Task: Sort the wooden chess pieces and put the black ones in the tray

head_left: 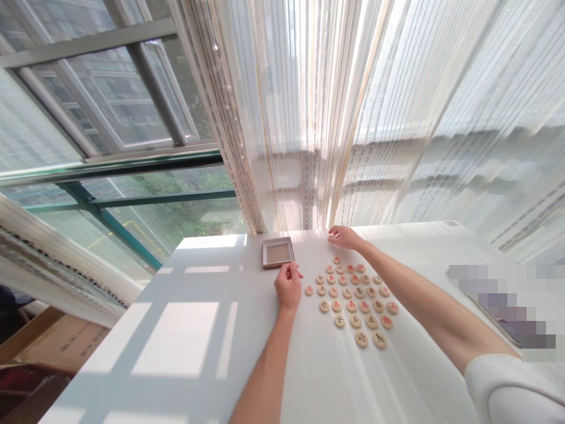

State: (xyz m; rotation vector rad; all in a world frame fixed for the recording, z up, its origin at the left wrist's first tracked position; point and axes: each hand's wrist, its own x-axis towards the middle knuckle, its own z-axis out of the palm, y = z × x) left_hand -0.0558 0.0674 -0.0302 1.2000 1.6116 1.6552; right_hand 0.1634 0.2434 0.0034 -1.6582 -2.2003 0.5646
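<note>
On a sunlit white worktop (247,344) before striped curtains (300,106), round character-marked pieces (347,292) lie in loose rows, the left hand (289,288) bunched at their nine o'clock, the right hand (346,237) loosely curled at twelve, any grip impossible to tell, and a shallow open box (278,254) at ten.

A white table (247,318) is lit by bright patches of sunlight (176,338). Sheer striped curtains (397,106) are hung behind, right of a window (119,106).
</note>
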